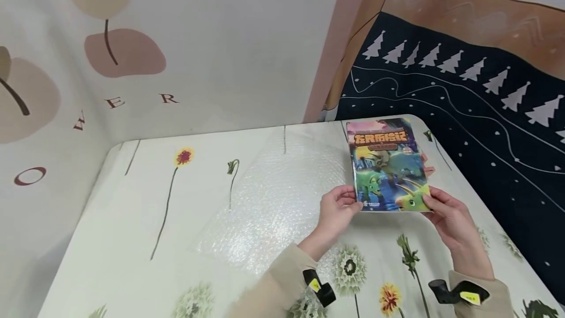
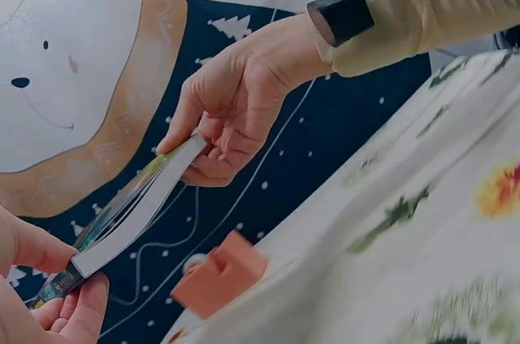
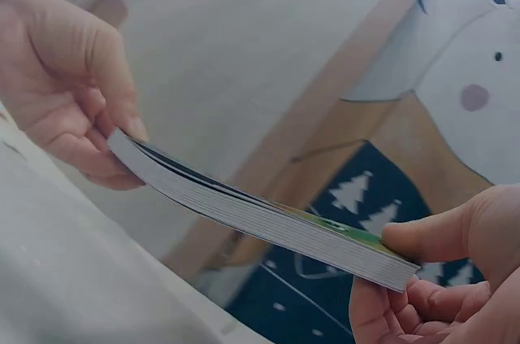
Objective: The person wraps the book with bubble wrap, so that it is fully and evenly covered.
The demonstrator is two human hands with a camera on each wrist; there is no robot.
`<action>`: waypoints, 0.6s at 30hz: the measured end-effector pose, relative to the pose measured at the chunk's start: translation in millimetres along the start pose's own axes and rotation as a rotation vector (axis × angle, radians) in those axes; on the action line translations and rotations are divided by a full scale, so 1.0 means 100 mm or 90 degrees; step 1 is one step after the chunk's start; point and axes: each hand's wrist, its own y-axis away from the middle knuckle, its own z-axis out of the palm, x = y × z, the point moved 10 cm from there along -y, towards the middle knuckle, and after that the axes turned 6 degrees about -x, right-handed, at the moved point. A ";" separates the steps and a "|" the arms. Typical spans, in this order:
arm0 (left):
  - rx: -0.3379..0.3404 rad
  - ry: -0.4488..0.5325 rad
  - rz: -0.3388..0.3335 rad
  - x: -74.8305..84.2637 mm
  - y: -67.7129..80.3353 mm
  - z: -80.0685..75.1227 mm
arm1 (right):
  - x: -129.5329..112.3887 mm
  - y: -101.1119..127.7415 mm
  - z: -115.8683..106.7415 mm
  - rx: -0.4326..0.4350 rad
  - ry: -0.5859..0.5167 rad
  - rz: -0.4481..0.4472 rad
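Both hands held one thin paperback book with a colourful dinosaur cover (image 1: 387, 166) above the flower-printed table (image 1: 132, 239), near its far right corner. Its long axis ran away from the person. The left hand (image 1: 337, 210) pinched the book's near left corner, the right hand (image 1: 450, 217) its near right corner, thumbs on top. A clear bubble-wrap sheet (image 1: 273, 200) lay left of the book.

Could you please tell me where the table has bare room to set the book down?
The widest bare room is the floral tablecloth left of the clear bubble wrap sheet. It is crowded at the right, where both hands hold the colourful dinosaur book above an orange block.
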 end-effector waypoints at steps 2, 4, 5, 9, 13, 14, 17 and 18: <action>0.004 -0.010 0.003 0.04 0.02 -0.12 | 0.05 -0.05 0.10 -0.013 0.019 0.008; 0.008 -0.021 -0.003 0.07 0.03 -0.23 | 0.11 -0.09 0.18 -0.018 0.032 0.022; 0.010 -0.027 -0.006 0.09 0.04 -0.29 | 0.14 -0.12 0.21 -0.016 0.041 0.030; 0.013 -0.043 -0.015 0.14 0.07 -0.50 | 0.26 -0.20 0.36 -0.003 0.072 0.058; 0.027 -0.066 -0.012 0.19 0.11 -0.73 | 0.38 -0.27 0.53 -0.009 0.113 0.086; 0.031 -0.073 -0.013 0.20 0.12 -0.79 | 0.41 -0.29 0.58 -0.012 0.122 0.094; 0.043 -0.094 -0.014 0.22 0.15 -0.94 | 0.51 -0.33 0.68 -0.011 0.146 0.123; 0.046 -0.100 -0.016 0.23 0.17 -0.99 | 0.54 -0.34 0.71 -0.010 0.153 0.131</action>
